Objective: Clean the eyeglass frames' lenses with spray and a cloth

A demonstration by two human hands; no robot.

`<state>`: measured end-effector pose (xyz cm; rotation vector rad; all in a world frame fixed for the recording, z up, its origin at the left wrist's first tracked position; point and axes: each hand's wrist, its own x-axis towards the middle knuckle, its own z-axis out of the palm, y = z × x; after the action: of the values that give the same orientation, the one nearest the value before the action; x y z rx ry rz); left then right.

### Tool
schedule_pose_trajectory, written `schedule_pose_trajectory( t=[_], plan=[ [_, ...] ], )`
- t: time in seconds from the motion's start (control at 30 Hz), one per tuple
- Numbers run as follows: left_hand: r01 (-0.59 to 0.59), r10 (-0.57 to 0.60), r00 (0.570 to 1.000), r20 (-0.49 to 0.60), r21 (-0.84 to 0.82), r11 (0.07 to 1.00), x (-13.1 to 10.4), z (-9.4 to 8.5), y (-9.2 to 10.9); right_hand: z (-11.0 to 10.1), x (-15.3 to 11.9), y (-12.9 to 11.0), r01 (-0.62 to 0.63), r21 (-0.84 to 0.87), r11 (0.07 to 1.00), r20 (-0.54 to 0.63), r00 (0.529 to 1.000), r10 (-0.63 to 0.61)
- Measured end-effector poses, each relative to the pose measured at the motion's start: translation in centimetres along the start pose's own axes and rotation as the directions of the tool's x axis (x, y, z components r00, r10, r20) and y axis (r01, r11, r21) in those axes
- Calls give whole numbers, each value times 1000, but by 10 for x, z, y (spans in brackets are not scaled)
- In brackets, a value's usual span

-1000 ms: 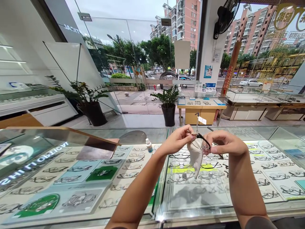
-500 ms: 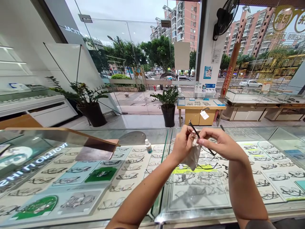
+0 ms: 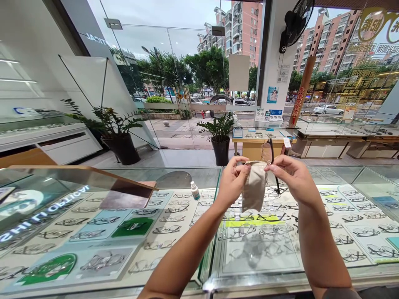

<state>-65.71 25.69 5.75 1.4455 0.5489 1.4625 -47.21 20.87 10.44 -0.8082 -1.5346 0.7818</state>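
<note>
Item: eyeglasses (image 3: 271, 160) with a dark frame, held in the air at centre-right of the frame, above the glass counter (image 3: 255, 265). A small white price tag (image 3: 287, 142) hangs from the frame at its upper right.

Hands: left hand (image 3: 232, 180) pinches the top edge of a pale cleaning cloth (image 3: 254, 187), fingers closed on it; right hand (image 3: 288, 174) closes thumb and fingers on the eyeglasses and the cloth's other corner. The cloth hangs down between the two hands and covers most of one lens.

Risks, as a judgement:
- Slip — the grip is by fingertips only, and the cloth between skin and lens makes it slicker; a loosened pinch would drop the eyeglasses onto the hard glass top below.
- Bending — with each hand pulling its own way, the thin frame and the raised temple arm could twist.
- Tag snag — the dangling price tag could catch in the cloth.
- Small dropper bottle (image 3: 195, 191), left of centre on the counter — upright and light, a sweep of the left forearm would tip it.

Edges and room: the counter's near edge runs along the bottom of the frame, under both forearms. A raised metal seam (image 3: 215, 216) divides two glass panes just left of the hands. A tilted mirror panel (image 3: 124, 189) stands at mid-left, well apart. Air above and to the right of the hands is open.
</note>
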Motion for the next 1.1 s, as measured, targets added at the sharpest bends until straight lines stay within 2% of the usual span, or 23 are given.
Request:
schedule_pose_trajectory(
  t=[0.1, 0.17, 0.27, 0.37, 0.5, 0.57, 0.67, 0.8, 0.97, 1.1],
  plan=[
    [24, -25, 1000, -18, -5, 1000, 2, -7, 7, 4, 5, 5, -66, 267, 962, -63, 994, 86],
    [21, -22, 1000, -22, -15, 1000, 4, -10, 11, 7, 8, 7, -155, 417, 896, -16, 984, 177],
    [-13, 12, 999, -42, -12, 1000, 5, -13, 14, 13, 10, 10, -254, 511, 821, 82, 965, 248],
    [-33, 34, 998, -53, 14, 999, 5, -13, 13, 20, 10, 13, -230, 502, 834, 78, 972, 221],
    [-12, 14, 998, -64, 33, 999, 5, -14, 8, 27, 11, 17, -87, 414, 906, -81, 988, 132],
    [28, -27, 998, -56, 24, 999, 7, -17, 5, 29, 11, 19, -27, 365, 931, -146, 986, 86],
    [148, -147, 989, 11, -27, 989, 11, -22, 3, 28, 10, 20, 7, 326, 945, -171, 984, 52],
    [328, -310, 939, 152, -112, 938, 15, -27, 7, 26, 10, 20, 12, 304, 953, -159, 987, 38],
    [437, -392, 892, 226, -202, 877, 15, -28, 16, 27, 10, 19, 23, 316, 948, -141, 990, 23],
    [556, -481, 820, 311, -229, 799, 15, -28, 22, 27, 9, 16, 32, 316, 948, -122, 993, 7]
  ],
)
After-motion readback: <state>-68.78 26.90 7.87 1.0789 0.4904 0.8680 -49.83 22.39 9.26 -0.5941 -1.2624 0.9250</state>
